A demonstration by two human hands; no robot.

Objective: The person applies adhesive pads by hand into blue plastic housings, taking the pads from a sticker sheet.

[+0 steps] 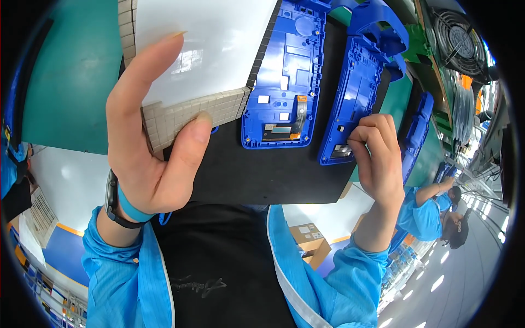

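Observation:
My left hand (pixel 147 126) grips a white backing sheet (pixel 202 49) between thumb and fingers, raised above the black mat. Rows of small grey-beige square pads (pixel 199 112) run along its lower edge and sides. My right hand (pixel 380 153) is closed, its fingertips pinched together at the lower end of a blue plastic housing (pixel 355 82). Whatever those fingertips hold is too small or hidden to make out. Between my hands lies a second blue housing (pixel 284 60), open side up, with an orange-and-black flex cable (pixel 301 115) at its lower end.
Both housings rest on a black mat (pixel 262 177) over a green work surface (pixel 65 82). Another blue part (pixel 418 136) lies further right. At the upper right stands a fan (pixel 459 41). An open cardboard box (pixel 310 243) sits below the bench, and a co-worker in blue (pixel 424 213) is at the right.

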